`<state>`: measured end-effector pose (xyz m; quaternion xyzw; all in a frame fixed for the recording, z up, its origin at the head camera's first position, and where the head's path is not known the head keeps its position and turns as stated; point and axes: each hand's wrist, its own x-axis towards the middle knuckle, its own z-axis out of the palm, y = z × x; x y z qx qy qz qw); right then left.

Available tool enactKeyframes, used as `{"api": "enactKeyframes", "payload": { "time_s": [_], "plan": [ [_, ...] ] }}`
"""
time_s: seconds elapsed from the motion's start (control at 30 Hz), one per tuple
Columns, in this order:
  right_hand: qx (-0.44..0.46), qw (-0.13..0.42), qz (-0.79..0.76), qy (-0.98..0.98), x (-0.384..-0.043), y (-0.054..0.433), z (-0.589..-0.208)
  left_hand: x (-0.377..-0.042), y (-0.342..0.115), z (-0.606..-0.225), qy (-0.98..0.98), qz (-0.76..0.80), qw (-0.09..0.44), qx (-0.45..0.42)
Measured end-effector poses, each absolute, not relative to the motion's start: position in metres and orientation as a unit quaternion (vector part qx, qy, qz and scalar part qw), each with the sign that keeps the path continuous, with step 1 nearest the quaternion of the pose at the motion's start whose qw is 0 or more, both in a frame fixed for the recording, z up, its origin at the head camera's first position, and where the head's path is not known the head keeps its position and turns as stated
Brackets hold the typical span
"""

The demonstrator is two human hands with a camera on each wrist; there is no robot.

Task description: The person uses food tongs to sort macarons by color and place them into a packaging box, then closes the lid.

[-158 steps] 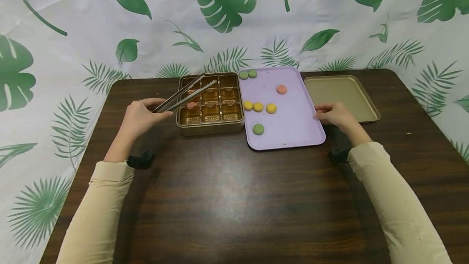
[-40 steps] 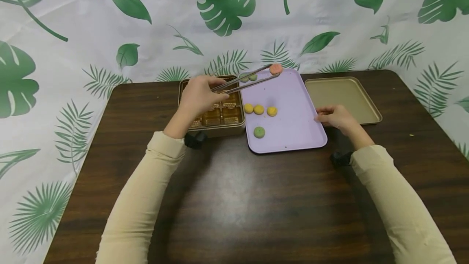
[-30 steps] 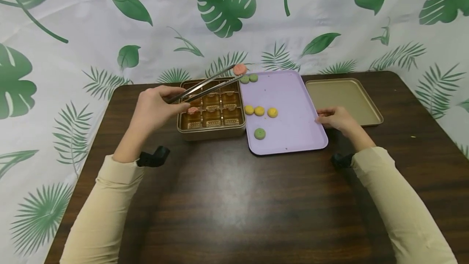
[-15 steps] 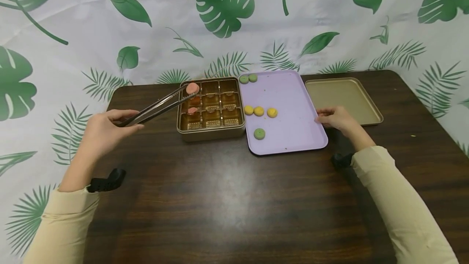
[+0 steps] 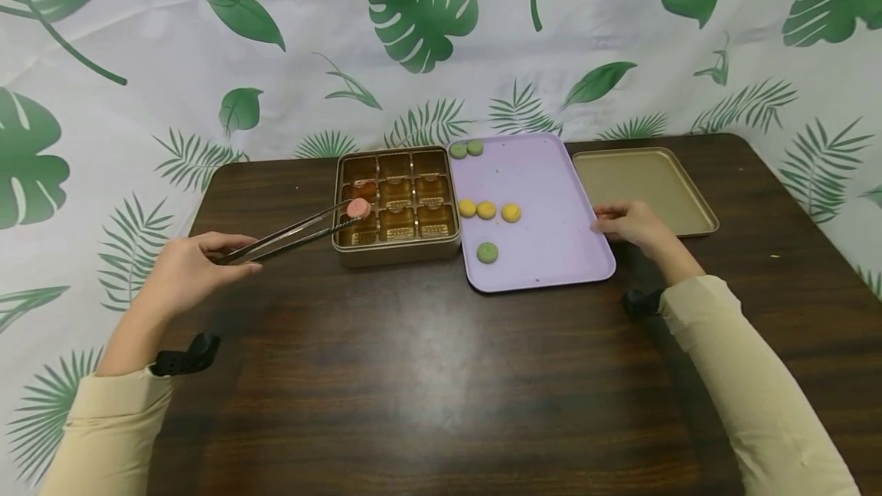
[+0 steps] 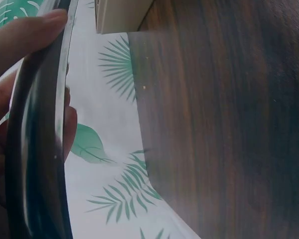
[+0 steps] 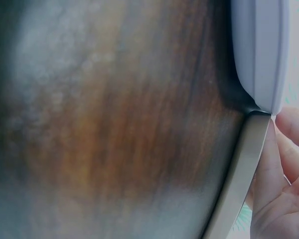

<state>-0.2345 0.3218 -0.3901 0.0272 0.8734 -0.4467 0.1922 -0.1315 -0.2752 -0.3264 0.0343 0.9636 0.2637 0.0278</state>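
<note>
My left hand (image 5: 182, 270) holds metal tongs (image 5: 276, 236) that reach to the right over the gold tin box (image 5: 400, 253). Between the tips sits a pink macaron (image 5: 358, 208), at the near end of the box's left column. Inside the box is a gold insert of square compartments; a reddish-pink patch (image 5: 364, 190) shows in the left column. In the left wrist view, thumb and fingers grip the tongs' handle (image 6: 37, 139). My right hand (image 5: 632, 224) pinches the right rim of the lilac tray (image 5: 551, 243), its fingertips partly hidden under the rim.
Three yellow macarons (image 5: 486, 210) lie in a row on the tray, two green ones (image 5: 466, 149) at its far left corner, one green one (image 5: 487, 252) near the front. A shallow gold lid (image 5: 641, 182) lies right of the tray. A leaf-patterned cloth (image 5: 482, 60) hangs behind the table.
The tongs have lifted the pink macaron from the tray, carried it left over the box and lowered it toward the near left compartments. The right hand has stayed at the tray's rim.
</note>
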Motion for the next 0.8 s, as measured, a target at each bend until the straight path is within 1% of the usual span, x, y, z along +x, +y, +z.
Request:
{"api": "enactKeyframes", "payload": {
  "time_s": [0.27, 0.53, 0.8],
  "plan": [
    [0.025, 0.184, -0.449, 0.874, -0.2348, 0.3198, -0.3874, -0.1343, -0.2778, -0.3318, 0.964, 0.255, 0.057, 0.042],
    [0.030, 0.189, -0.447, 0.874, -0.2346, 0.3200, -0.3886, -0.1359, -0.2784, -0.3316, 0.964, 0.254, 0.059, 0.047],
    [0.033, 0.188, -0.442, 0.876, -0.2333, 0.3200, -0.3873, -0.1404, -0.2739, -0.3324, 0.966, 0.245, 0.072, 0.038]
  ]
}}
